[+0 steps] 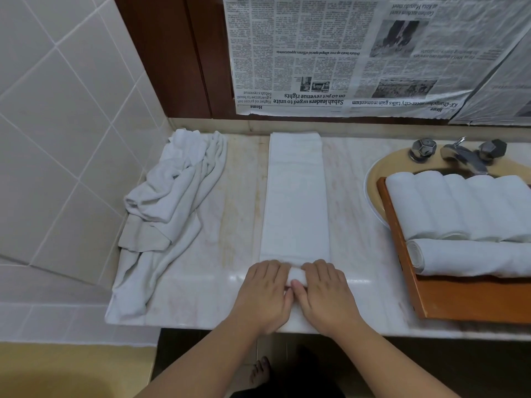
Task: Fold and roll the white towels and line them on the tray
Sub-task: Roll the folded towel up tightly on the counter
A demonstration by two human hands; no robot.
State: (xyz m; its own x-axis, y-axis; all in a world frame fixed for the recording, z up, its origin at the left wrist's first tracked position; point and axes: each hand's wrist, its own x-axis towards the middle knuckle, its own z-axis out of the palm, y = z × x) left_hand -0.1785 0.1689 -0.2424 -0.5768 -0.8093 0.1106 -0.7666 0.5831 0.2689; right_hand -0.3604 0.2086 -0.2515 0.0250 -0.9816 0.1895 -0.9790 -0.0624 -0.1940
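A white towel folded into a long narrow strip lies on the marble counter, running away from me. Its near end is rolled into a small tight roll. My left hand and my right hand sit side by side on that roll, fingers curled over it, thumbs meeting behind it. A wooden tray at the right holds several rolled white towels in a row, plus one roll lying crosswise in front of them. A heap of unfolded white towels lies at the left.
The tray rests over a beige sink with a chrome tap behind it. Tiled wall stands at the left, newspaper covers the mirror at the back. The counter's front edge runs just below my wrists.
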